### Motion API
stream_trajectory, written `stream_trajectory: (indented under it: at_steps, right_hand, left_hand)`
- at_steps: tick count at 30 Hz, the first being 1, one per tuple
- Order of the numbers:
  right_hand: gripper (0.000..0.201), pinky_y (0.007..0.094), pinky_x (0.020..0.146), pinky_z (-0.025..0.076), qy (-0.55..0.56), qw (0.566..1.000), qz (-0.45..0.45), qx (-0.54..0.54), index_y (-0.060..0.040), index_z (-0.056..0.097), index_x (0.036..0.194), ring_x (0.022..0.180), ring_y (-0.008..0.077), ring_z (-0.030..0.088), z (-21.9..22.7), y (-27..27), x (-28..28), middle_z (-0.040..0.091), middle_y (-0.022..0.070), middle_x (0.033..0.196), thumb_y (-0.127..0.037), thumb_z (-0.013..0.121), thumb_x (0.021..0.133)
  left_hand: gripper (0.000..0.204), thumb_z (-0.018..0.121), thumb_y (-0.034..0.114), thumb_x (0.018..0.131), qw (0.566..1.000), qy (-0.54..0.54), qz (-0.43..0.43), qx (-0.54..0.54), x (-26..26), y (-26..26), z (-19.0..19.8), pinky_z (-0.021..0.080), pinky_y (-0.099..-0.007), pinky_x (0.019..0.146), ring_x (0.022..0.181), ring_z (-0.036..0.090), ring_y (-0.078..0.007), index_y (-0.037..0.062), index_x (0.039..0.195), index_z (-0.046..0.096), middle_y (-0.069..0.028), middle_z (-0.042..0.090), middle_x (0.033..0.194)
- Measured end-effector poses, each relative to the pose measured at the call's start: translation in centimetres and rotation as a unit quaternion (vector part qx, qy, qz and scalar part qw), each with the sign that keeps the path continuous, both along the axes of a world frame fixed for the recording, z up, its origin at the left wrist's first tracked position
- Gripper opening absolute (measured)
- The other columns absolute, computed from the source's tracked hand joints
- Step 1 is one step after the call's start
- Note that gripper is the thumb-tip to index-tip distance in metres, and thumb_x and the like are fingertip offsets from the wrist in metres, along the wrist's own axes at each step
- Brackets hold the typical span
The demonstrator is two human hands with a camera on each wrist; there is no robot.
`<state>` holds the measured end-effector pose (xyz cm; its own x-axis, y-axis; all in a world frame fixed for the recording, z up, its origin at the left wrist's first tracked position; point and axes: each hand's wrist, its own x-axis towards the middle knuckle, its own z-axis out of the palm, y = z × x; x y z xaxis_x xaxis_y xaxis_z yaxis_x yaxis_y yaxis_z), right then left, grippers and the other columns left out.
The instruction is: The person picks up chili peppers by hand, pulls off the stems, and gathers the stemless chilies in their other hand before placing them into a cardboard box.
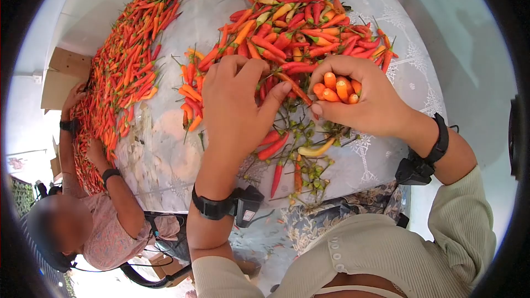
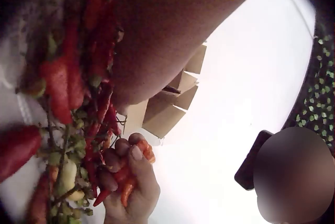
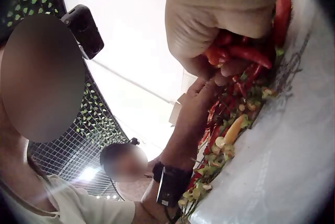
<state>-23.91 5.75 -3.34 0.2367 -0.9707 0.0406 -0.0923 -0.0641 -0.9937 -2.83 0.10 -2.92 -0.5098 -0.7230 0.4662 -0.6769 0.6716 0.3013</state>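
In the head view my right hand [image 1: 375, 99] grips a bunch of orange chillies [image 1: 339, 89], their blunt ends facing up inside the curled fingers. A long reddish chilli [image 1: 295, 87] runs between both hands. My left hand [image 1: 234, 99] pinches its upper end, thumb against it, while its lower end meets the right fingertips. Past the hands lies a heap of red and orange chillies [image 1: 309, 30]. Below them are green stems [image 1: 316, 174], a yellow chilli [image 1: 316, 149] and several loose red chillies [image 1: 273, 148]. The right wrist view shows red chillies [image 3: 246, 54] under the right hand [image 3: 225, 12].
A larger chilli pile [image 1: 130, 66] covers the table's left side. Another person [image 1: 118, 215] sits there with both hands at that pile. Cardboard boxes [image 1: 66, 77] stand by the far left edge. A patterned plastic cover [image 1: 408, 72] lies over the table.
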Motion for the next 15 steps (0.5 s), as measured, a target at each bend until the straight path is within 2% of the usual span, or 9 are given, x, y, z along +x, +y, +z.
stream_trajectory:
  at_steps: [2,5,8,11,14,15]
  right_hand:
    - [0.021,0.0265,0.068,0.045,0.003,1.000,0.000,0.008,-0.0027,0.059,0.089,0.073,0.0098,0.053,0.17,-0.01,-0.02,0.057,0.0021,0.079,-0.011,0.072,0.074]
    - [0.021,0.0268,0.068,0.045,0.001,1.000,0.000,0.003,-0.0026,0.059,0.089,0.074,0.0100,0.053,-0.14,-0.10,0.05,0.057,0.0020,0.079,-0.011,0.072,0.074]
    - [0.016,0.0233,0.064,0.049,0.032,0.999,0.020,-0.015,-0.0012,0.055,0.090,0.071,0.0080,0.060,0.23,-0.14,-0.07,0.058,0.0012,0.078,0.001,0.068,0.080]
    - [0.015,0.0231,0.064,0.049,0.022,0.999,0.020,-0.013,-0.0012,0.055,0.089,0.071,0.0079,0.060,0.17,-0.12,-0.03,0.057,0.0007,0.078,0.001,0.067,0.080]
    - [0.022,0.0275,0.069,0.045,0.014,1.000,-0.001,-0.008,-0.0024,0.059,0.089,0.074,0.0109,0.054,-0.09,-0.05,-0.02,0.057,0.0029,0.080,-0.011,0.072,0.074]
    - [0.022,0.0276,0.069,0.045,0.012,1.000,-0.002,-0.007,-0.0024,0.059,0.089,0.075,0.0108,0.054,-0.14,-0.05,0.01,0.057,0.0030,0.080,-0.011,0.073,0.074]
  left_hand:
    - [0.028,0.072,0.032,0.079,0.999,0.039,0.013,0.022,0.00,-0.05,-0.31,0.042,-0.0412,0.071,0.079,0.053,-0.0294,0.0049,0.083,0.064,-0.0091,0.056,0.083]
    - [0.026,0.072,0.028,0.078,0.997,0.004,0.062,0.055,0.58,-0.47,-0.31,0.041,-0.0402,0.066,0.073,0.053,-0.0287,0.0049,0.075,0.061,-0.0078,0.056,0.080]
    - [0.025,0.073,0.024,0.077,0.993,-0.011,0.089,0.076,0.49,-0.15,-0.04,0.042,-0.0400,0.064,0.071,0.054,-0.0284,0.0052,0.071,0.059,-0.0076,0.056,0.076]
    - [0.021,0.073,0.022,0.075,0.989,0.028,0.136,0.049,0.06,0.03,-0.38,0.043,-0.0400,0.065,0.073,0.056,-0.0281,0.0055,0.072,0.060,-0.0078,0.055,0.075]
    - [0.021,0.074,0.021,0.074,0.990,-0.012,0.136,0.023,0.39,-0.08,-0.31,0.043,-0.0399,0.065,0.074,0.057,-0.0274,0.0048,0.079,0.063,-0.0083,0.055,0.075]
    - [0.021,0.073,0.020,0.074,0.992,0.004,0.118,0.045,0.57,-0.22,-0.39,0.044,-0.0395,0.066,0.075,0.057,-0.0271,0.0045,0.084,0.063,-0.0087,0.056,0.077]
